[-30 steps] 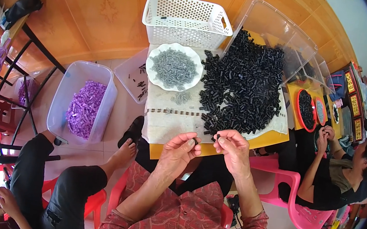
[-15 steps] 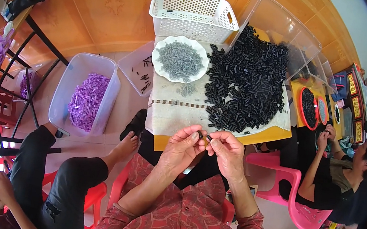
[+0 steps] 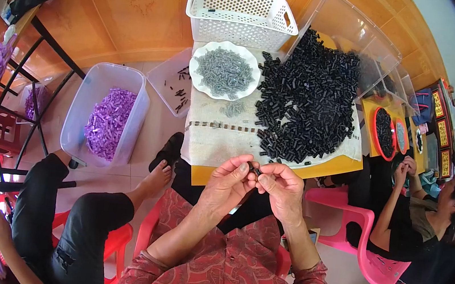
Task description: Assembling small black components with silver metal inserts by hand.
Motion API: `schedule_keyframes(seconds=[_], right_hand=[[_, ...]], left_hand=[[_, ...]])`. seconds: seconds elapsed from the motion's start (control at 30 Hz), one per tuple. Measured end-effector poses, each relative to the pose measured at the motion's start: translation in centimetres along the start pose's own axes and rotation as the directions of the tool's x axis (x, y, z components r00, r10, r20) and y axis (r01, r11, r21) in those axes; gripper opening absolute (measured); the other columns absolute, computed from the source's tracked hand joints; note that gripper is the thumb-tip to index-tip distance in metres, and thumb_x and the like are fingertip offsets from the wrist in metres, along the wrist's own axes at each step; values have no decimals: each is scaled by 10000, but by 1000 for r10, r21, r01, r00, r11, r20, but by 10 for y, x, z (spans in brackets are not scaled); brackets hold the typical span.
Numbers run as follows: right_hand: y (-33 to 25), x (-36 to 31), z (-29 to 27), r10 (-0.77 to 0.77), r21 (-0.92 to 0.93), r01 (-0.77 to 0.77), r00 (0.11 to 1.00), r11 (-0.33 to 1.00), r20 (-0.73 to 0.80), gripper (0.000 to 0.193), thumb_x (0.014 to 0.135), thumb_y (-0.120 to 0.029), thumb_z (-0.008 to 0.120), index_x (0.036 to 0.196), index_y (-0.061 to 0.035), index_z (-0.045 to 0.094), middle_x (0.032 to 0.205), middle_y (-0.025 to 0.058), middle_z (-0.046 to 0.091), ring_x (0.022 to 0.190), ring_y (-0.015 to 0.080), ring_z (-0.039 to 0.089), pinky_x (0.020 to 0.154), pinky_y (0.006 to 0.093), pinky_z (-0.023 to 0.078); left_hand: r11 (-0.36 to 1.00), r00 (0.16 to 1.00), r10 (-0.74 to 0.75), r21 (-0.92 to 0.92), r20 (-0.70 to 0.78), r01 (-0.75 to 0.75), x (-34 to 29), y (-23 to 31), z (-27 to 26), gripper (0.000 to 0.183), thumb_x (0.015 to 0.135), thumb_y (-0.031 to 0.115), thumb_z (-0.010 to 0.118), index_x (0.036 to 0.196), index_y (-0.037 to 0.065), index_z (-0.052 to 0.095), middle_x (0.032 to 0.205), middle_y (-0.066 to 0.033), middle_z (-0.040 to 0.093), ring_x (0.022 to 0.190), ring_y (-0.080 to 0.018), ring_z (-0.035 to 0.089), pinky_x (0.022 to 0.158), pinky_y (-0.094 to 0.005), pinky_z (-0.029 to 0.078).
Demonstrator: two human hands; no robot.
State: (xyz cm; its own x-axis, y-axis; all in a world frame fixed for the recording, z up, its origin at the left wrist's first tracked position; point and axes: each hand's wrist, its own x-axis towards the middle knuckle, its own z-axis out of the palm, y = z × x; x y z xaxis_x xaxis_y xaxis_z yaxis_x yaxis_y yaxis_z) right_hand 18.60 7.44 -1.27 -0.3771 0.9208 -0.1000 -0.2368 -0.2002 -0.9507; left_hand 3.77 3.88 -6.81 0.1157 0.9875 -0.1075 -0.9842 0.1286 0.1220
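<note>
My left hand and my right hand meet in front of the table's near edge, fingertips pinched. Between them is a small black cylindrical piece, partly covered by the fingers; whether it is one part or two pressed together I cannot make out. Beyond my hands a big heap of similar black pieces covers the right of the cloth-topped table. Left of the heap, a white scalloped plate carries many small clear-grey pieces. A few more clear-grey pieces lie on the cloth below the plate.
A white perforated basket stands at the table's back, with a clear plastic bin behind the heap. A translucent tub of purple pieces is at left. People sit on both sides; a pink chair is at right.
My two hands have come slightly closer, and the black parts that were apart at their fingertips now touch. The person at left has shifted a hand downward.
</note>
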Motion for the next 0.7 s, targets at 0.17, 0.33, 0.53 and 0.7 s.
schedule_keyframes(seconds=[0.17,0.33,0.53,0.7], right_hand=[[-1,1,0,-11,-53,12,1000,999,9,194,925,30,683,1117,34,658,988,94,698,802,126,665,686,250,540],[2,1,-3,-96,-109,102,994,989,61,186,930,49,666,1116,49,663,1021,97,686,875,137,698,693,221,532],[4,1,-3,-130,-153,141,988,978,81,187,916,66,672,1100,43,685,1046,97,657,869,124,664,694,220,529],[3,1,-1,-150,-202,165,985,965,87,173,910,39,695,1082,31,687,1024,96,653,812,118,622,683,228,521]], left_hand=[[1000,1000,-4,9,-14,5,1,1,-2,253,1014,103,591,1254,42,640,1143,-107,671,910,-148,649,859,-314,560],[1000,1000,-3,16,-23,3,0,1,1,249,1014,103,591,1249,39,641,1141,-107,675,909,-147,648,857,-307,556],[1000,1000,1,10,-21,-1,-2,2,2,241,1013,95,590,1241,38,645,1135,-112,678,907,-149,646,863,-313,553],[1000,1000,11,17,-10,-11,-2,1,-1,243,1009,86,595,1242,39,646,1136,-115,682,906,-151,646,872,-321,553]])
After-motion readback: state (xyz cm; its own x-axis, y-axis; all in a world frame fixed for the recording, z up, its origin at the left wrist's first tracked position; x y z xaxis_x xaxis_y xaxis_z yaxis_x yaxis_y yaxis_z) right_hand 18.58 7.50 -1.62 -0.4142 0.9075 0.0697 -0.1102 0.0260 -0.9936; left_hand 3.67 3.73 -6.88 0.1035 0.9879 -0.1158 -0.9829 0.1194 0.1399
